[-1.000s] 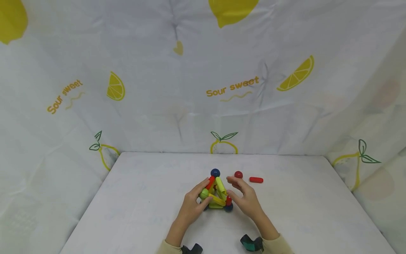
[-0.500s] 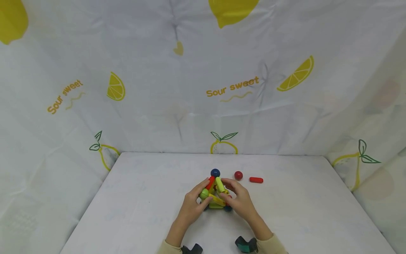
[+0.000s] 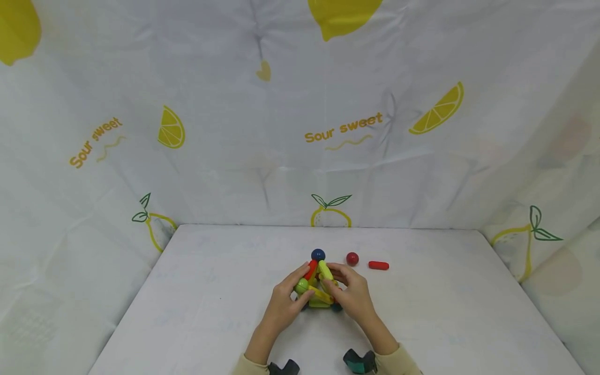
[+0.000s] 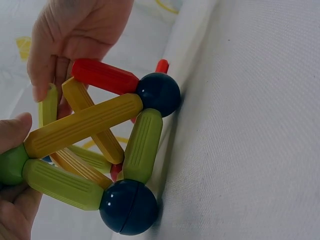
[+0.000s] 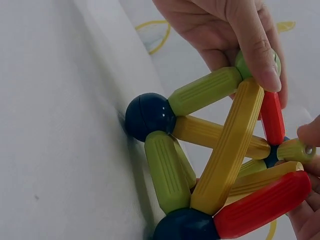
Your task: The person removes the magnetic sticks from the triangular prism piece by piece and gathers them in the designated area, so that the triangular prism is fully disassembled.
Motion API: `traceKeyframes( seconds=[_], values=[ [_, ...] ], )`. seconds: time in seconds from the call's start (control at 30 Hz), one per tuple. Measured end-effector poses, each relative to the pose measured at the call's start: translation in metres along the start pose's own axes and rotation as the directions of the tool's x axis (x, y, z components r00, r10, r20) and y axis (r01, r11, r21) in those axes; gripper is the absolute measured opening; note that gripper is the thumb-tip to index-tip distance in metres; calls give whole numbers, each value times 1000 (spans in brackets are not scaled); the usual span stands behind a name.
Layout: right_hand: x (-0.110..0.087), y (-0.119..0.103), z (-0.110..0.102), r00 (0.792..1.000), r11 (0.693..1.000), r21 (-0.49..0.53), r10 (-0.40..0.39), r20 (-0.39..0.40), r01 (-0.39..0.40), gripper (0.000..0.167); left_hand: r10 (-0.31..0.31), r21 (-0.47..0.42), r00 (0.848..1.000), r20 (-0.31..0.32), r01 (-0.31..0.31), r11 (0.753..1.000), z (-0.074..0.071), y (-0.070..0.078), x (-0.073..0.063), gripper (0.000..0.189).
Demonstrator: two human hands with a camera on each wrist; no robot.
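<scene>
A frame of magnetic rods and balls stands on the white table, with yellow rods (image 5: 227, 150), green rods (image 4: 64, 185) and dark blue balls (image 4: 129, 206). My left hand (image 3: 283, 301) grips its green ball (image 5: 243, 66) at the left corner, thumb on the near side. Across from it, my right hand (image 3: 354, 295) pinches the light green rod (image 5: 294, 150) that slopes down from the far blue ball (image 3: 318, 254). That rod's lower end is at my right fingertips. A red rod (image 5: 265, 205) slants up from the near right blue ball, its upper end close to my right hand.
On the table (image 3: 211, 312), beyond my right hand, lie a loose red ball (image 3: 352, 259) and a loose red rod (image 3: 378, 265). A white cloth printed with lemons (image 3: 262, 172) hangs behind the table's far edge.
My right hand has moved left from beside the frame and now pinches the light green rod. The left hand keeps its grip. The loose red pieces stay where they were.
</scene>
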State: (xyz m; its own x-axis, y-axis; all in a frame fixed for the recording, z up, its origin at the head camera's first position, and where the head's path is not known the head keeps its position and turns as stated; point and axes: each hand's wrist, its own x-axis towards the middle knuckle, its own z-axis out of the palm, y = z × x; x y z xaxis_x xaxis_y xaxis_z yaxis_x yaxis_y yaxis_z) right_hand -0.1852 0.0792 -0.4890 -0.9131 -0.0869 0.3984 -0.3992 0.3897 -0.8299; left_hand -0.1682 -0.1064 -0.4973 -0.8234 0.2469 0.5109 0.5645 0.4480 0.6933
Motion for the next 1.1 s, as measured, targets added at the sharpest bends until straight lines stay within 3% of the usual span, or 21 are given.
traceKeyframes(
  seconds=[0.33, 0.53, 0.83, 1.1],
  values=[
    [5, 6, -5, 999, 998, 56, 28, -25, -27, 27, 24, 27, 1000, -7, -23, 999, 0, -1, 0, 56],
    [10, 20, -13, 998, 992, 125, 22, 55, -29, 27, 31, 35, 1000, -2, -31, 999, 0, -2, 1, 56],
    [17, 36, -26, 976, 951, 277, 84, 201, -139, 32, -6, -3, 1000, 12, 6, 1000, 0, -1, 1, 55],
    [18, 44, -29, 967, 923, 371, 1, 254, -98, 30, 15, 20, 1000, 5, -16, 1000, 1, -3, 1, 55]
  ],
)
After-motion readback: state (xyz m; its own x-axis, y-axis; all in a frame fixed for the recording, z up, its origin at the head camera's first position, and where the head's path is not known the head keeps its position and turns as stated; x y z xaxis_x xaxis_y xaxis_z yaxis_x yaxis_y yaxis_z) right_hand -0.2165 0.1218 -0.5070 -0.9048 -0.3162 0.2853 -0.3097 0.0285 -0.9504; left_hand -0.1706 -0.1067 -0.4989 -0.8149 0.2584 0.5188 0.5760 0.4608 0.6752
